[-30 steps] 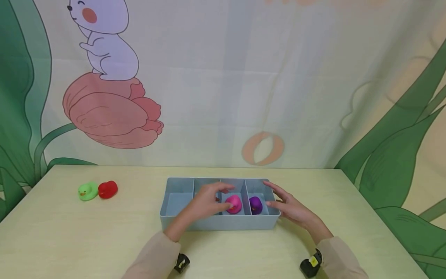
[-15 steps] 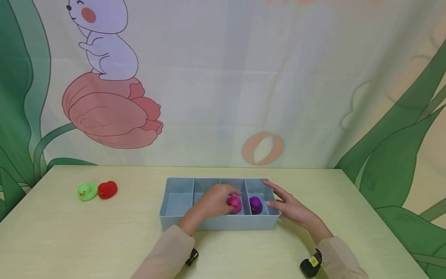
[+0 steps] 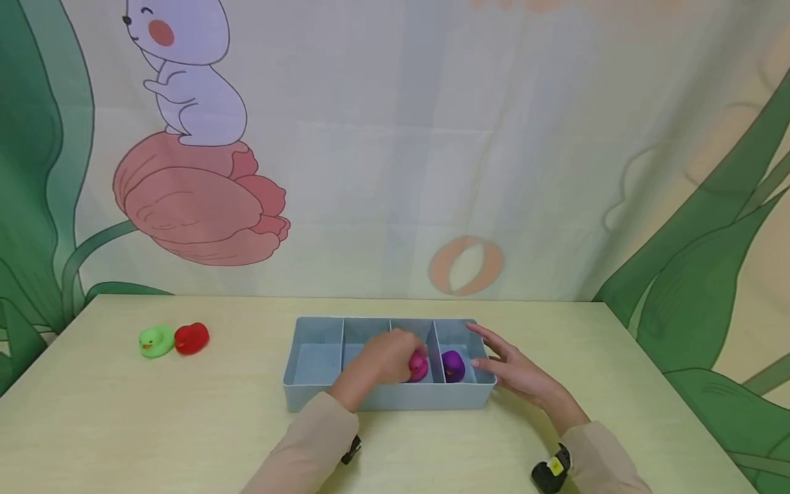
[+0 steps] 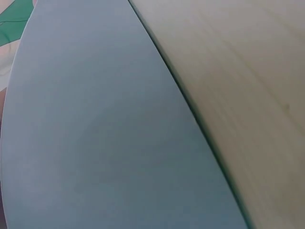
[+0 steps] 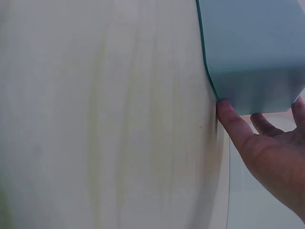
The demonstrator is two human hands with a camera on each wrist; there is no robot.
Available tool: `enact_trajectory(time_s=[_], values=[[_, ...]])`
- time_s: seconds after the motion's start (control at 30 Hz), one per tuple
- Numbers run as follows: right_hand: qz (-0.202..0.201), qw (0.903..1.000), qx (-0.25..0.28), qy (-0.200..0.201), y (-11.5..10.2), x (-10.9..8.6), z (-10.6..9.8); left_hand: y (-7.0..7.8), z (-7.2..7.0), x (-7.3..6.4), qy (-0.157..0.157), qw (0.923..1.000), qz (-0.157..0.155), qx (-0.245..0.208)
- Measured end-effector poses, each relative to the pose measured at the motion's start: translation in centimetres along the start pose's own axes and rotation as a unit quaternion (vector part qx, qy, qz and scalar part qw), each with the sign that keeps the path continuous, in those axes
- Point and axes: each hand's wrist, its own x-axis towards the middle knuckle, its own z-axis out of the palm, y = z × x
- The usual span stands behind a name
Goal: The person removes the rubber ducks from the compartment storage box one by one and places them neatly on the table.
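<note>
In the head view, my left hand (image 3: 385, 357) reaches into the third compartment from the left of a blue-grey divided box (image 3: 432, 396). Its fingers curl round a pink rubber duck (image 3: 419, 366), whose left part they hide. A purple rubber duck (image 3: 453, 366) sits in the rightmost compartment. My right hand (image 3: 521, 370) is at the box's right end, fingers spread and fairly straight, thumb and index finger reaching over the rim. The right wrist view has fingertips (image 5: 228, 107) against that end. The left wrist view is filled mostly by the box's outer wall (image 4: 105, 119).
On the far left of the pale wooden table (image 3: 154, 425), a green rubber duck (image 3: 157, 341) and a red rubber duck (image 3: 192, 338) stand side by side. A printed curtain (image 3: 370, 171) hangs behind the table.
My left hand has moved right and down into the third compartment and closed its fingers round the pink duck. My right hand and the box have stayed in place.
</note>
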Motion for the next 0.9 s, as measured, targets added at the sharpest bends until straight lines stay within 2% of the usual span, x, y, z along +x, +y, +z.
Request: enact_trajectory(time_s=[0.27,0.47,0.7,0.9], values=[[-0.005,1.0000,0.005,-0.003,0.1,0.0,0.0,0.0,0.1,0.0,0.003,0.9999,0.006,0.010],[-0.003,1.0000,0.004,-0.001,0.2,0.1,0.0,-0.1,0.2,-0.1,0.022,0.9996,0.018,0.002],[-0.002,1.0000,0.001,-0.005,0.3,0.1,-0.1,-0.5,0.3,-0.5,0.065,0.9959,0.034,-0.053],[-0.001,1.0000,0.001,-0.006,0.2,0.1,-0.1,-0.7,-0.2,-1.3,0.105,0.9861,0.038,-0.123]])
